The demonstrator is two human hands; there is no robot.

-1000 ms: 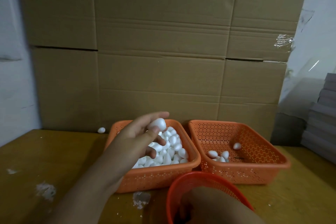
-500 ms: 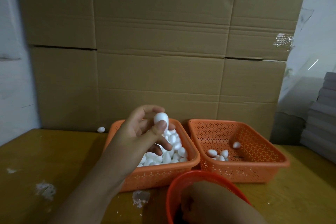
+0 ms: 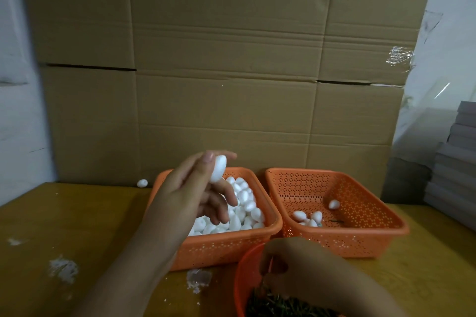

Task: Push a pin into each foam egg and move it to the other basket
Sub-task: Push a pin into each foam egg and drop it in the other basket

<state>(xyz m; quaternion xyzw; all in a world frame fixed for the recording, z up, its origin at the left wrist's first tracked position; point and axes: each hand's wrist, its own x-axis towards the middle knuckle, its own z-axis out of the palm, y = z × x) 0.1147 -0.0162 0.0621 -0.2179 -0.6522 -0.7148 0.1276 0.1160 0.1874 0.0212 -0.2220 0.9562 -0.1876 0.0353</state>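
My left hand (image 3: 192, 194) is raised above the left orange basket (image 3: 221, 248) and pinches a white foam egg (image 3: 218, 168) between thumb and fingers. That basket is heaped with several white foam eggs (image 3: 246, 204). The right orange basket (image 3: 360, 239) holds a few eggs (image 3: 307, 217). My right hand (image 3: 296, 269) reaches into a round orange bowl (image 3: 243, 280) of dark green pins (image 3: 283, 305) at the bottom edge, its fingers curled around what looks like a pin.
One stray foam egg (image 3: 142, 183) lies on the yellow table by the cardboard wall (image 3: 231, 85). White foam crumbs (image 3: 63, 269) and a scrap (image 3: 198, 279) lie on the table. Grey stacked sheets (image 3: 456, 167) stand at the right.
My left hand lifted the foam egg up out of the left basket and turned it upright. My right hand shifted slightly inside the pin bowl.
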